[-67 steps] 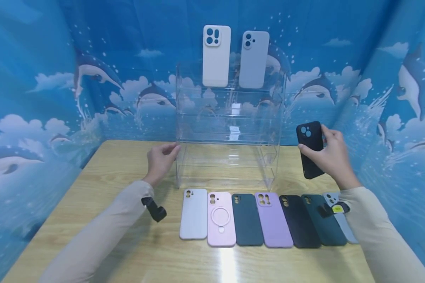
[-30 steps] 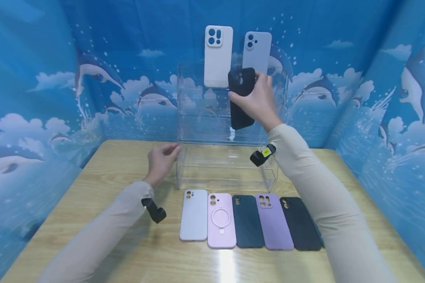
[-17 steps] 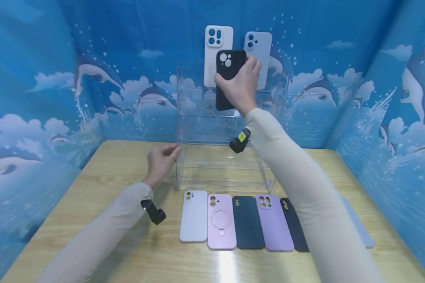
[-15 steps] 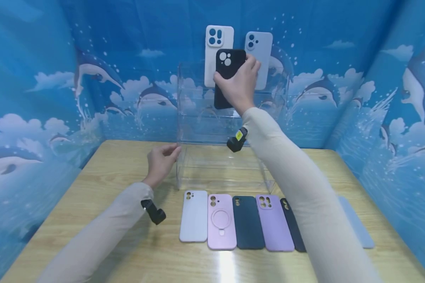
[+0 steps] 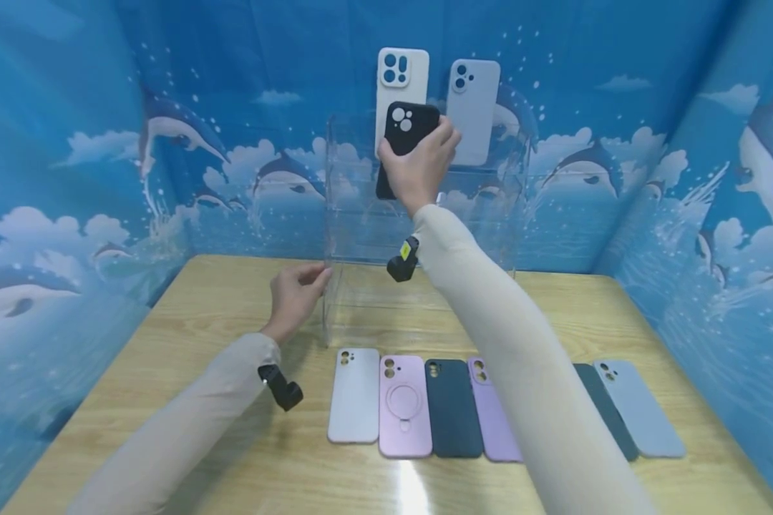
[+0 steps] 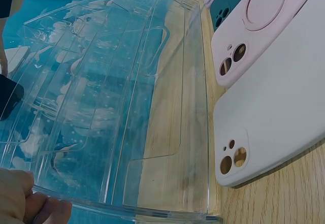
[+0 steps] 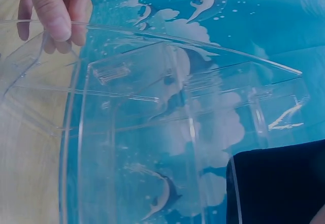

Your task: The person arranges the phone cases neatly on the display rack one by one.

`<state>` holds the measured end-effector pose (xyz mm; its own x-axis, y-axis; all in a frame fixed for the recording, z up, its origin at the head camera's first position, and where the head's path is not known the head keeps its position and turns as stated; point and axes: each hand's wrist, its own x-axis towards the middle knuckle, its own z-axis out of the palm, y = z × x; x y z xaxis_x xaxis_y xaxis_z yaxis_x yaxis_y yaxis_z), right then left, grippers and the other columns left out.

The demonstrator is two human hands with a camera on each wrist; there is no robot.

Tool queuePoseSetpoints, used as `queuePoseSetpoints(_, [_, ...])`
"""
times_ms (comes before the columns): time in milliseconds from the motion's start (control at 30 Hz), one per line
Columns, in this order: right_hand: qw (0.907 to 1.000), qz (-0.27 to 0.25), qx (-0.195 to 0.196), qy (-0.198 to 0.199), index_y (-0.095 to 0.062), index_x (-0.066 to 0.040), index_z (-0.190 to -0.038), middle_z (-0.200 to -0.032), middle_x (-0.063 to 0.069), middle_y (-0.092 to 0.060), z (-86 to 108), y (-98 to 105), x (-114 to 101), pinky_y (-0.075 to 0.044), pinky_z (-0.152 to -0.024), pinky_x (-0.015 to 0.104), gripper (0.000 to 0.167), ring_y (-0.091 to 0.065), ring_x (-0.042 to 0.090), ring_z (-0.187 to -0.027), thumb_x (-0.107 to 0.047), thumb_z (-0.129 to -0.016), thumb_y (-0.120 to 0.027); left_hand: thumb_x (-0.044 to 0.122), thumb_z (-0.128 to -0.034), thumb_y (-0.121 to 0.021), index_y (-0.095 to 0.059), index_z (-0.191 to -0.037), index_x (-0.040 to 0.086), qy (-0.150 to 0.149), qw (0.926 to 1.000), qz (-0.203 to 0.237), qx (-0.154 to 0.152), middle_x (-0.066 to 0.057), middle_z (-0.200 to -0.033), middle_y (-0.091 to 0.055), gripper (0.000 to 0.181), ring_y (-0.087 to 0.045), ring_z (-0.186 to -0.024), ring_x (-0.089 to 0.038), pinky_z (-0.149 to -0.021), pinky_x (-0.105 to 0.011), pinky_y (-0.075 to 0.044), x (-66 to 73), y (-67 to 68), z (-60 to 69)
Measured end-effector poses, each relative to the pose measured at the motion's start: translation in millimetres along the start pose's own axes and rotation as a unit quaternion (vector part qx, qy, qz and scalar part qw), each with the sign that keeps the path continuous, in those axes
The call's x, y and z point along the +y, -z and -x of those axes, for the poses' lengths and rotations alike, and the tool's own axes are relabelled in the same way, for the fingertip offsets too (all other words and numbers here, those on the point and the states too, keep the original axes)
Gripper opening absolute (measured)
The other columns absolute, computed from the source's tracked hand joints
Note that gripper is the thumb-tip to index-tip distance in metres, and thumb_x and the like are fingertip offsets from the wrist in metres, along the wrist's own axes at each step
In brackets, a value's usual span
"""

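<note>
My right hand [image 5: 421, 163] grips a black phone case [image 5: 414, 127] by its long edges, thumb on the left and fingers on the right. The case is tilted in front of the upper tiers of a clear acrylic display rack [image 5: 367, 332], partly covering a white phone case [image 5: 411, 71] that stands there. To the right of it stands a pale grey-blue phone case [image 5: 475, 118]. My left hand [image 5: 293, 297] pinches the rack's left side panel between thumb and fingers. In the right wrist view, the left fingers [image 7: 53, 18] lie at the panel's edge; the black case's lower part [image 7: 277, 186] is near.
Along the table front lies a row of phone cases: white [image 5: 354, 400], pink with a ring [image 5: 405, 436], dark green [image 5: 454, 411], purple [image 5: 496, 422], another dark green [image 5: 608, 408] and pale blue [image 5: 644, 415]. My right sleeve hides part of it. A dolphin-print curtain [image 5: 264, 43] stands behind.
My right hand has carried the black phone case from the right side up and left to the rack's upper tiers, and a little further left lately. My left hand stays at the rack's side.
</note>
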<state>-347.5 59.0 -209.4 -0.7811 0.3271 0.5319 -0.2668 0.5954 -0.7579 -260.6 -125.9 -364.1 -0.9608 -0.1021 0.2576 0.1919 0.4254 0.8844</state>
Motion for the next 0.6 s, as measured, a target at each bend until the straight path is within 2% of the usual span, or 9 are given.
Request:
queuePoseSetpoints(200, [0.9994, 0.026, -0.015, -0.017, -0.017, -0.012, -0.147, -0.14, 0.008, -0.029, 8.8, -8.9, 0.8, -0.046, -0.098, 0.029, 0.086, -0.038, 0.019, -0.123, -0.045, -0.085, -0.067, 0.023, -0.0925, -0.066, -0.067, -0.118, 0.005, -0.01, 0.9999, 0.007, 0.004, -0.014, -0.111, -0.07, 0.031, -0.07, -0.089, -0.024, -0.072, -0.025, -0.06, -0.5, 0.3, 1.2])
queuePoseSetpoints(367, [0.9983, 0.056, -0.008, -0.017, -0.017, -0.012, -0.148, -0.141, 0.008, -0.028, 13.0, -13.2, 2.6, -0.049, -0.096, 0.03, 0.086, -0.038, 0.019, -0.124, -0.045, -0.086, -0.067, 0.02, -0.092, -0.066, -0.067, -0.116, 0.004, -0.018, 0.9998, 0.009, 0.004, -0.015, -0.109, -0.07, 0.03, -0.07, -0.089, -0.024, -0.071, -0.023, -0.06, -0.9, -0.8, 0.9])
queuePoseSetpoints(600, [0.9948, 0.099, -0.015, -0.021, -0.012, -0.01, -0.151, -0.147, 0.01, -0.025, 17.6, -21.1, 9.6, -0.04, -0.107, 0.032, 0.087, -0.032, 0.022, -0.132, -0.042, -0.089, -0.065, 0.019, -0.0912, -0.067, -0.068, -0.115, 0.003, -0.01, 0.9998, 0.017, 0.009, -0.015, -0.108, -0.07, 0.029, -0.07, -0.09, -0.025, -0.071, -0.023, -0.06, -0.5, -1.6, -0.4])
